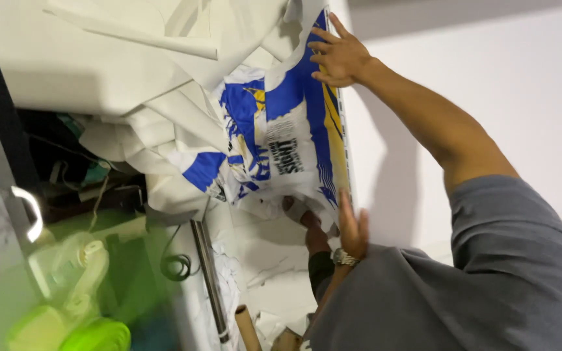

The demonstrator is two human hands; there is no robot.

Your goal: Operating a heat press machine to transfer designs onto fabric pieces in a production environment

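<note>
**Two hands press a big printed sheet flat**

A person leans over a big blue, white and yellow printed sheet [287, 130]. The view is tipped on its side.

One hand [339, 57] is far out at the top of the picture, at the end of a long, straight, bare arm. From this tipped view I cannot tell for sure which hand it is; it looks like the right hand. The fingers are spread wide and lie flat on the blue edge of the sheet. It grips nothing; it only presses.

The other hand [354, 229], with a wristwatch [344, 258] on its wrist, is near the body. It is open too, fingers straight and close together. It touches the near edge of the sheet, beside the yellow stripe.

The sheet lies crumpled in the middle, next to a white wall [489, 84]. Piles of white paper [131, 58] lie to its left. A cardboard tube [247, 328] sits at the bottom. A foot [304, 218] shows under the sheet's near end. A grey sleeve [489, 273] fills the right corner.
</note>
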